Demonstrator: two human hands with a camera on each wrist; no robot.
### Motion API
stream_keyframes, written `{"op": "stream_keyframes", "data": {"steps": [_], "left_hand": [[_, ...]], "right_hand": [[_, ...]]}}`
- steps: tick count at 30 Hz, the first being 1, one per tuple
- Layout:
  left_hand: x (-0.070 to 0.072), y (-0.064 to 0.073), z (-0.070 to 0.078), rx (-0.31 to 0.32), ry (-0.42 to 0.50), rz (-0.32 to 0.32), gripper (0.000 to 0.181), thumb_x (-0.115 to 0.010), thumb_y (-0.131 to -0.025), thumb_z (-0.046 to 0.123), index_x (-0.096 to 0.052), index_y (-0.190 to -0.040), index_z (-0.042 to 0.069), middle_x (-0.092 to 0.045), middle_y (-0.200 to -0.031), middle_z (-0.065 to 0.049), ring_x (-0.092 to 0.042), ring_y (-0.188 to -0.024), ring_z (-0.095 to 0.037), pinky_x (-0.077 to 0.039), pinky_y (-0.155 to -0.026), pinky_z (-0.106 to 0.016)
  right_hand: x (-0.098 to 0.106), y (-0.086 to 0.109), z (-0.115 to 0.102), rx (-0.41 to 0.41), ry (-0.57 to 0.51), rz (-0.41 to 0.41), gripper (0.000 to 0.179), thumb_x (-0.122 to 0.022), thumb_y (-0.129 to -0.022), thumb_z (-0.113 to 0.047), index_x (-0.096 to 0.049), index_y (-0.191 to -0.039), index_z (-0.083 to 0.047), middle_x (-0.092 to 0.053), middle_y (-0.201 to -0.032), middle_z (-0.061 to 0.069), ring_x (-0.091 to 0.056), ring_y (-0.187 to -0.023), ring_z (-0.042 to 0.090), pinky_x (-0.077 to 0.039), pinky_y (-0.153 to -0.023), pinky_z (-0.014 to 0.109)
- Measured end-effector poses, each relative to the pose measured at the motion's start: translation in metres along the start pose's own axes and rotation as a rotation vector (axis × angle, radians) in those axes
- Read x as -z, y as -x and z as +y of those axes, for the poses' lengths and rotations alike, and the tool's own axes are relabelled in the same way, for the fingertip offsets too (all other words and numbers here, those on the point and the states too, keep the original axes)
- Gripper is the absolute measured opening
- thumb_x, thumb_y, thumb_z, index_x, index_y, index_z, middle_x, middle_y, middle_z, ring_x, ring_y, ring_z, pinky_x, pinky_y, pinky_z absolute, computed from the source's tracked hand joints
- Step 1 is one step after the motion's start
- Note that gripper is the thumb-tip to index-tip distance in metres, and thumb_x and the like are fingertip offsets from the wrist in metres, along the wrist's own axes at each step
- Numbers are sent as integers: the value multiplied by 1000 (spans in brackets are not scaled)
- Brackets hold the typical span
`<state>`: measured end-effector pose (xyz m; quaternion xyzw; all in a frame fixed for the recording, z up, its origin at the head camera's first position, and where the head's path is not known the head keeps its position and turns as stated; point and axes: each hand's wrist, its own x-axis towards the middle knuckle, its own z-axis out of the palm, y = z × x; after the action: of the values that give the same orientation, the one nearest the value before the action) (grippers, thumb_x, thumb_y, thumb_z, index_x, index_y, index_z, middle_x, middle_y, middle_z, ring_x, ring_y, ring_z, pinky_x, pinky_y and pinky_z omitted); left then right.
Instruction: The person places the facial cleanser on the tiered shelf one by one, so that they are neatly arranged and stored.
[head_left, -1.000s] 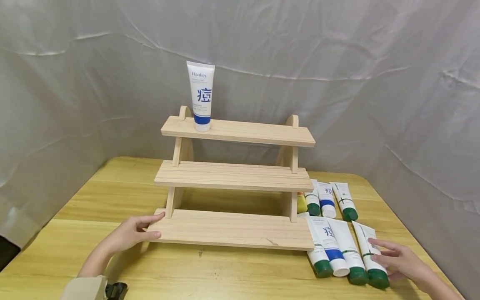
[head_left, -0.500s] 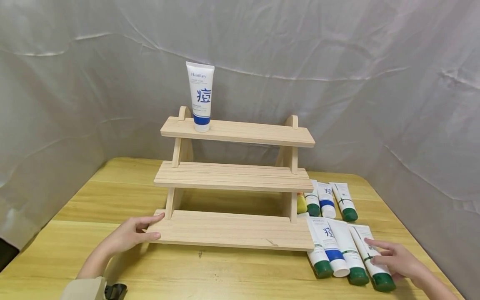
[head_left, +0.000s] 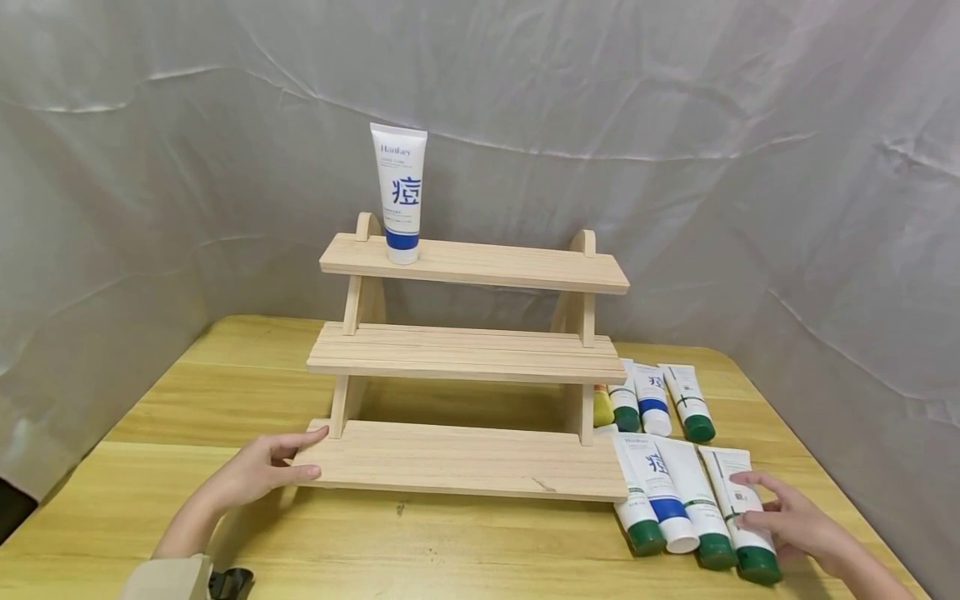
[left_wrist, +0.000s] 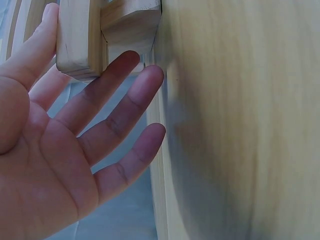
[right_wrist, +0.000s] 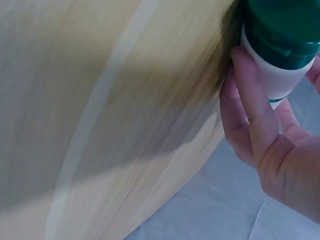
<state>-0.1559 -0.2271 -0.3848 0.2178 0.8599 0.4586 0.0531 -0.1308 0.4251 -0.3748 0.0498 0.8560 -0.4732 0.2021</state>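
A three-tier wooden display stand (head_left: 465,458) stands on the table. My left hand (head_left: 258,467) pinches the left end of its lowest board, thumb in front and index finger on top; the other fingers spread below the board (left_wrist: 80,40) in the left wrist view. At the right, my right hand (head_left: 802,521) holds a white squeeze tube with a green cap (head_left: 738,492) by its sides, the tube lying at the table. Its green cap (right_wrist: 285,30) fills the corner of the right wrist view, fingers along the side. A white tube with a blue band (head_left: 401,183) stands cap-down on the top tier.
Left of the held tube lie a green-capped tube (head_left: 693,492), a blue-banded tube (head_left: 660,483) and another green-capped one (head_left: 643,533). Behind them is a second row of tubes (head_left: 686,400), partly hidden by the stand. Grey cloth (head_left: 675,167) encloses the table (head_left: 450,542).
The tube in my right hand has swung slightly, its cap shifting right and then back left. My left hand and the stand have stayed nearly still.
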Motion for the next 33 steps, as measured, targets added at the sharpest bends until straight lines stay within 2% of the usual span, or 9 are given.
{"op": "stream_keyframes", "data": {"steps": [5, 9, 13, 16, 20, 23, 28, 30, 33], "left_hand": [[0, 0, 0, -2, 14, -2, 55, -63, -84, 18, -43, -127, -9, -36, -125, -37, -53, -95, -15, -45, -72, -23], [0, 0, -1, -6, 19, -4, 55, -63, -84, 17, -42, -127, -9, -37, -124, -38, -54, -93, -11, -44, -73, -23], [0, 0, 0, -7, 10, -3, 55, -63, -84, 17, -43, -127, -9, -38, -123, -37, -52, -96, -12, -44, -74, -22], [0, 1, 0, -5, 11, -3, 55, -63, -84, 17, -43, -127, -9, -37, -124, -37, -52, -96, -13, -44, -74, -22], [0, 1, 2, 1, 18, -5, 55, -63, -84, 17, -42, -127, -9, -35, -125, -38, -53, -93, -11, -44, -72, -22], [0, 2, 3, 3, 23, -7, 55, -63, -84, 17, -42, -127, -9, -35, -125, -38, -53, -92, -10, -44, -71, -22], [0, 2, 2, 3, 22, -5, 55, -63, -84, 17, -42, -127, -9, -35, -125, -38, -53, -93, -11, -44, -72, -22], [0, 2, 2, 3, 22, -5, 55, -63, -84, 17, -42, -128, -9, -35, -125, -38, -53, -93, -12, -44, -72, -23], [0, 1, 2, 4, 19, -5, 55, -63, -84, 18, -42, -127, -9, -36, -125, -38, -53, -94, -14, -44, -73, -22]], "right_hand": [[1, 1, -6, 2, 4, 100, 44, -62, -83, -14, -41, -90, -52, -51, -93, 18, -53, -76, 23, -49, -63, 39], [1, 2, -12, 26, 12, 153, 48, -60, -85, -14, -39, -89, -57, -52, -95, 18, -53, -76, 22, -49, -62, 38], [-2, 4, -18, 75, 4, 197, 53, -61, -84, -12, -39, -94, -59, -45, -105, 31, -53, -81, 23, -49, -63, 38], [-6, 5, -23, 113, 11, 233, 52, -62, -84, -12, -41, -111, -52, -35, -117, 39, -49, -91, 29, -49, -65, 40], [-10, 5, -29, 138, 23, 260, 55, -63, -84, -15, -37, -129, -35, -29, -123, 40, -41, -101, 37, -48, -68, 42], [-12, 5, -33, 144, 18, 262, 58, -63, -84, -16, -35, -133, -29, -27, -124, 39, -37, -105, 42, -47, -69, 45], [-14, 6, -40, 156, -12, 239, 63, -62, -84, -15, -31, -138, -24, -16, -133, 36, -25, -114, 51, -47, -70, 48], [-16, 6, -43, 165, -11, 239, 64, -61, -85, -15, -29, -140, -22, -16, -133, 37, -27, -114, 50, -47, -71, 47], [-20, 6, -48, 190, -14, 251, 65, -61, -85, -15, -28, -140, -20, -22, -131, 40, -38, -110, 42, -47, -71, 44]]}}
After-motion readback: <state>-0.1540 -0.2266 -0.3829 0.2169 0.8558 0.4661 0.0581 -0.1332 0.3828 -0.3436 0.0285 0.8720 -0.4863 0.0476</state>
